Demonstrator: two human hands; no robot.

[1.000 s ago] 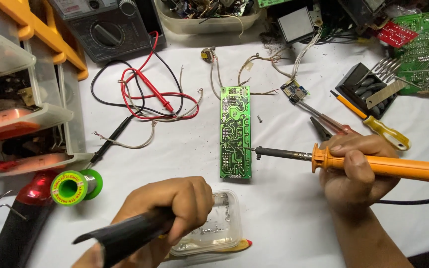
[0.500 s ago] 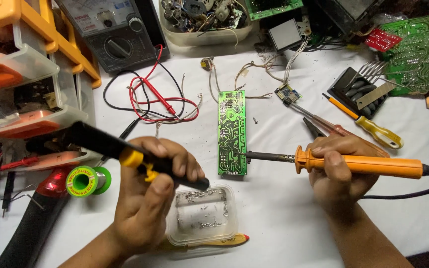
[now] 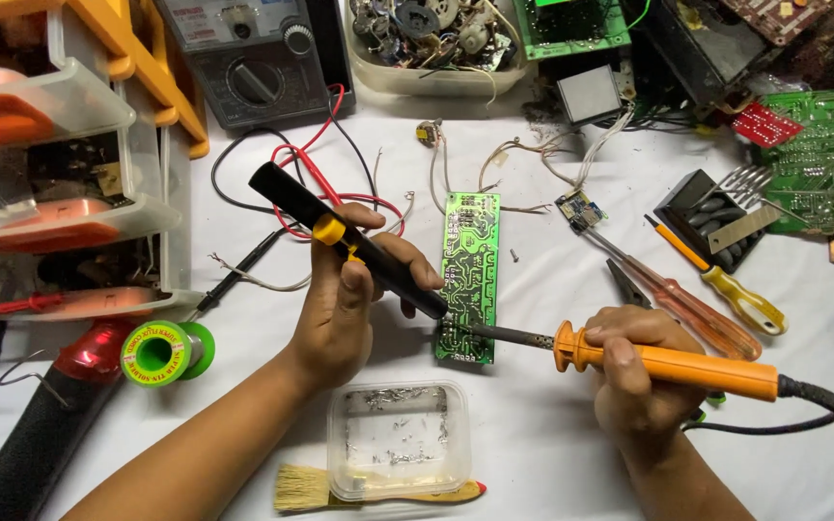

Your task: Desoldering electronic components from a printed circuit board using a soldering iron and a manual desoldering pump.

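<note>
A: Brush nearest the camera, pale bristles, handle running under a clear plastic tub with metal scraps in it. Next?

B: Hands. Right hand wrapped shut round the orange handle of a soldering iron, fingers over the top, thumb near the collar. Dark shaft points left; tip sits on the lower end of the green circuit board.

A: Left hand?

B: Left hand closed on a black desoldering pump with a yellow button, thumb close to the button. Body slants up-left out of the fist; nozzle comes out low right of the fingers and meets the board right beside the iron tip.

A: So the board is where versus the grips?

B: Flat on the white table, long axis running away from the camera, between the two hands. Neither hand holds it; only the tool tips reach it, at its near end.

A: Further out?

B: Solder spool, green, left of the left forearm. Two screwdrivers right of the board, one red-handled, one yellow-handled. Red and black probe leads behind the left hand, running back to an analog multimeter. Parts drawers far left, another green board far right.
</note>
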